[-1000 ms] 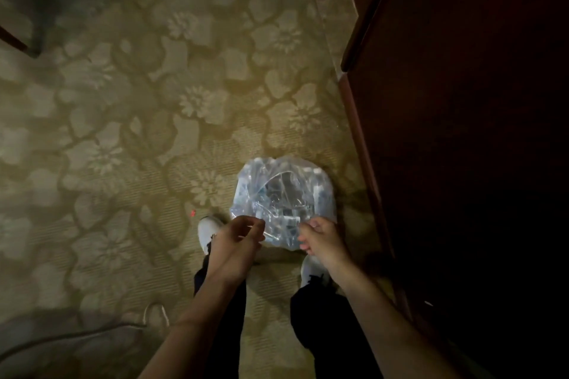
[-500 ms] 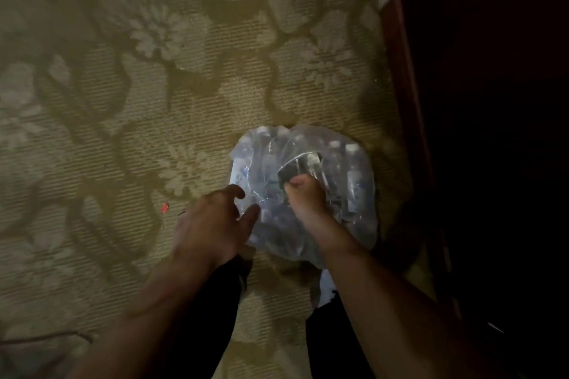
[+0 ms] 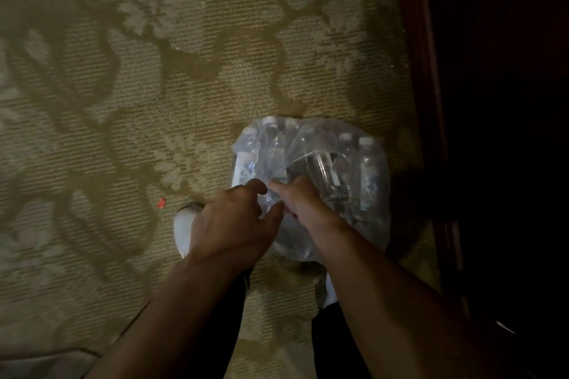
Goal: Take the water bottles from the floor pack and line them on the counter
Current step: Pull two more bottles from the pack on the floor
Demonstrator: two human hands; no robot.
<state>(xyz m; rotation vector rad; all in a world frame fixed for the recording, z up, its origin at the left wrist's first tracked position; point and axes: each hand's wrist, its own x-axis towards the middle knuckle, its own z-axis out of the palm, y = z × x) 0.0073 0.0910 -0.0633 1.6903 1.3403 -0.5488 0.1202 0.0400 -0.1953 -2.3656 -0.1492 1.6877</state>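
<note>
A clear plastic pack of water bottles sits on the patterned carpet in front of my feet. Several bottles with white caps stand inside it, wrapped in crinkled film that has a torn opening on top. My left hand is at the pack's near left edge, fingers curled onto the film. My right hand is beside it on top of the pack, its fingers pinching the film near the opening. The two hands almost touch. The counter is not in view.
A dark wooden cabinet with a reddish base rail runs along the right. The floral carpet spreads to the left and ahead. A small red scrap lies left of my white shoe.
The camera has dropped closer to the pack. My right hand shifted left from the opening toward my left hand, and both now work the film at the pack's near left side.
</note>
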